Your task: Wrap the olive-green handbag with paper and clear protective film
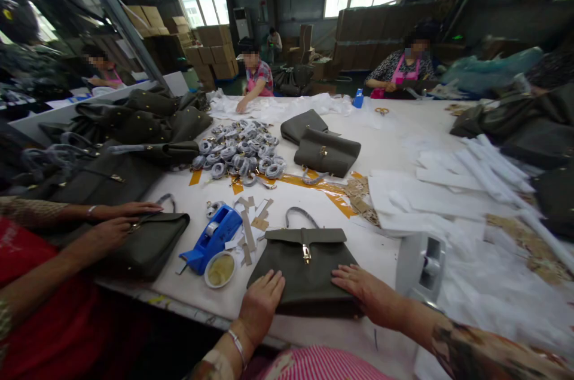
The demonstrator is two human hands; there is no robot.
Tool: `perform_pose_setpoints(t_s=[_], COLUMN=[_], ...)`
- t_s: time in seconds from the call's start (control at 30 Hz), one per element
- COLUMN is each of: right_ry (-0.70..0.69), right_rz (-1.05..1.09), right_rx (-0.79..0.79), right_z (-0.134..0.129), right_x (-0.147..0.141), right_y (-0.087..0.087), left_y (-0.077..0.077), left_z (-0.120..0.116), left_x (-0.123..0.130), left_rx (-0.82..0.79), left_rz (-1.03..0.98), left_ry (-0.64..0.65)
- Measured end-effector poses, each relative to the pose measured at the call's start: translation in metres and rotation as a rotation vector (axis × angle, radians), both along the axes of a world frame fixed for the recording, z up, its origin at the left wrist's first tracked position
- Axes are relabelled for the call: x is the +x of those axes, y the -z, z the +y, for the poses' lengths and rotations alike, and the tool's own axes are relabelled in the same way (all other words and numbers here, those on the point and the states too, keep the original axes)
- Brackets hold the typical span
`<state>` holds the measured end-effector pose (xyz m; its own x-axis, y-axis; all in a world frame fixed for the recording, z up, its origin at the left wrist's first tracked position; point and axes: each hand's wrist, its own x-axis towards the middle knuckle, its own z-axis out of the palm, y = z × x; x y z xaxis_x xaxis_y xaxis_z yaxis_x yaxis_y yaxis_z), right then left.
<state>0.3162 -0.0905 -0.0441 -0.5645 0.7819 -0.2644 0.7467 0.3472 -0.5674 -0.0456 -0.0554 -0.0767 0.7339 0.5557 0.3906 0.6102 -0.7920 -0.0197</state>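
In front of me on the table lies a dark olive handbag (309, 275) with a gold clasp (306, 251) and a wrapped top handle (301, 211). My left hand (264, 299) rests on the bag's lower left side, fingers laid flat. On its right side, my right hand (356, 287) presses with fingers stretched out. Neither hand grasps anything. A blue tape dispenser (213, 236) and a small white bowl (220, 269) of yellowish contents stand left of the bag. To the right is a grey tape dispenser (419, 266).
A co-worker's hands (119, 218) lie on another handbag (155, 242) at left. Beyond sit a pile of wrapped straps (244, 150), two more bags (327, 152) and bag heaps. White packing sheets (457, 189) cover the right side. Other people work across the table (399, 129).
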Motion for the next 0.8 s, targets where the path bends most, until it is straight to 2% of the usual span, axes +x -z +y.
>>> perform_pose_setpoints(t_s=[0.13,0.23,0.3,0.4,0.47,0.53,0.6,0.67,0.7,0.73,0.8], right_ry=[0.002,-0.018,-0.052,-0.084,-0.065,-0.033,-0.013,0.000,0.005,0.014,0.081], right_rz=[-0.037,-0.050,-0.044,-0.053,-0.063,-0.055,-0.034,-0.007,0.011,0.030,0.071], right_rx=[-0.037,-0.020,0.005,0.042,0.079,0.132,0.177,0.206,0.219,0.236,0.300], right_z=[0.003,0.003,0.001,-0.006,-0.013,-0.018,-0.021,-0.022,-0.023,-0.024,-0.028], right_x=[0.012,0.013,0.013,0.015,0.016,0.017,0.017,0.018,0.018,0.018,0.018], right_y=[-0.015,-0.015,-0.007,0.018,0.036,0.049,0.054,0.051,0.050,0.049,0.052], left_y=[-0.004,-0.007,-0.006,-0.001,0.002,-0.001,-0.013,-0.030,-0.039,-0.046,-0.050], left_z=[0.004,0.007,0.007,0.007,0.005,0.004,0.004,0.007,0.009,0.010,0.013], left_x=[0.000,-0.001,-0.003,-0.009,-0.012,-0.011,0.002,0.030,0.049,0.069,0.106], left_rx=[0.073,0.076,0.076,0.106,0.109,0.039,-0.118,-0.309,-0.391,-0.459,-0.532], left_rz=[-0.018,-0.001,0.014,0.053,0.108,0.203,0.319,0.405,0.418,0.416,0.380], left_ry=[0.025,0.052,0.074,0.075,0.072,0.052,-0.008,-0.021,0.028,0.134,0.313])
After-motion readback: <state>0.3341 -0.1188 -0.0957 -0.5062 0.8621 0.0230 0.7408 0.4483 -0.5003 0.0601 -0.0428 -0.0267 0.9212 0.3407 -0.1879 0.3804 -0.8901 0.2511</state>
